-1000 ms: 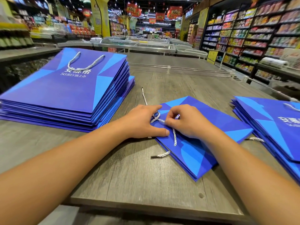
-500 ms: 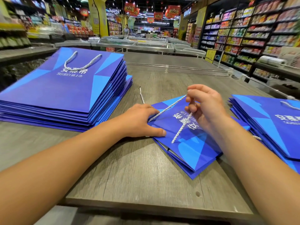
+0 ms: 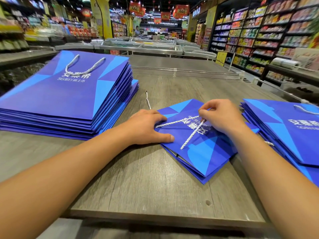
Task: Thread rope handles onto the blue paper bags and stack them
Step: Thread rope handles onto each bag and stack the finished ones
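At the far left a tall stack of finished bags (image 3: 69,94) lies flat on the grey table (image 3: 146,187), a rope handle looped across the top one, and a spare length of rope (image 3: 148,100) rests loose just beyond the work. The left hand (image 3: 146,126) lies flat, fingers straight, pinning the near-left corner of the small pile of blue bags (image 3: 203,152) at centre. Half a second ago the right hand (image 3: 219,116) was lifted, drawing the white rope (image 3: 191,134) up taut; now it has come back down to the bag face, pinching the rope between thumb and fingertips, one strand running to the left hand and a free end trailing toward the viewer. That suggests the cord is pulled through and its other end is next. Another blue stack (image 3: 284,131) sits at the right
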### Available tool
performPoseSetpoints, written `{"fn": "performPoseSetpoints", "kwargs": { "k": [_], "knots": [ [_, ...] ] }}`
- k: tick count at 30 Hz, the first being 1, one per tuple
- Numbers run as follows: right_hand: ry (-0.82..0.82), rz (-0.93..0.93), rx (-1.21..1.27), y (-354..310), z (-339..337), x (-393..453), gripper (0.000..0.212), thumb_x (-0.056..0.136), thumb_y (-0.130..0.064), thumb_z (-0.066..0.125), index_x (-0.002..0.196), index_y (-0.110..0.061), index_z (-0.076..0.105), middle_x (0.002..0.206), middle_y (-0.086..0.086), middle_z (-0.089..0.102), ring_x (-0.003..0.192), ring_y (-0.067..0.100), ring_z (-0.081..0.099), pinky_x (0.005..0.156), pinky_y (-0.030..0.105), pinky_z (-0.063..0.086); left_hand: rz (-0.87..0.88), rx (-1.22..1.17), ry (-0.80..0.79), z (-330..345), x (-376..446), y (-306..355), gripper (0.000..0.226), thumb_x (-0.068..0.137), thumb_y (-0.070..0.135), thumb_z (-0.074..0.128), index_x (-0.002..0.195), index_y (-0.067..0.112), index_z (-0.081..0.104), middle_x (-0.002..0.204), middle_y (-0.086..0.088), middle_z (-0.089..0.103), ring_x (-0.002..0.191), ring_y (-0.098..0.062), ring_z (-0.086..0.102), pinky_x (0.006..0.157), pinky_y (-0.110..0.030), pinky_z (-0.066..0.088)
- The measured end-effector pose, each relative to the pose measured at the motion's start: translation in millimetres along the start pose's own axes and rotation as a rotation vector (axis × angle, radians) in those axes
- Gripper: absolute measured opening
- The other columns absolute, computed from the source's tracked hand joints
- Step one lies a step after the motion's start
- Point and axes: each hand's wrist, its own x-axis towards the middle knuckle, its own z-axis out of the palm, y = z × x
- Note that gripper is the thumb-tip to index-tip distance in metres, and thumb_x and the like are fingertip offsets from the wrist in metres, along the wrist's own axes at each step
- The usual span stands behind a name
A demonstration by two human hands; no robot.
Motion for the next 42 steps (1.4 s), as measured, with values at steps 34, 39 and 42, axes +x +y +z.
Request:
{"fn": "performPoseSetpoints", "kwargs": {
  "k": [34, 39, 42],
  "knots": [
    [0.139, 0.336, 1.025, -3, -4, 6, 0.021, 0.09, -0.01, 0.064, 0.111, -0.009, 0.063, 0.107, 0.005, 0.071, 0.085, 0.021, 0.071, 0.076, 0.034, 0.058, -0.157, 0.119, 0.089, 8, 11, -26, 0.088, 0.074, 0.084, 0.034, 0.145, 0.033, 0.038, 0.153, 0.008, 0.034, 0.135, -0.027, 0.031, 0.112, -0.044, 0.029],
    [0.337, 0.334, 0.738, -4, 0, 5, 0.014, 0.085, -0.023, 0.056, 0.074, -0.016, 0.061, 0.078, -0.005, 0.068, 0.079, 0.024, 0.066, 0.077, 0.043, 0.056, -0.127, 0.093, 0.355, 7, 11, -20, 0.059, 0.089, 0.06, 0.051, 0.141, 0.032, 0.046, 0.144, 0.006, 0.045, 0.129, -0.026, 0.036, 0.105, -0.041, 0.033],
    [0.412, 0.287, 0.77, -13, 3, 0, 0.014, 0.088, -0.03, 0.053, 0.082, -0.019, 0.058, 0.085, -0.006, 0.067, 0.083, 0.02, 0.066, 0.075, 0.042, 0.058, 0.013, -0.083, 0.45, 6, 9, -13, 0.082, 0.076, 0.075, 0.036, 0.141, 0.026, 0.049, 0.138, 0.003, 0.051, 0.127, -0.023, 0.04, 0.109, -0.037, 0.032]
  ]
}}
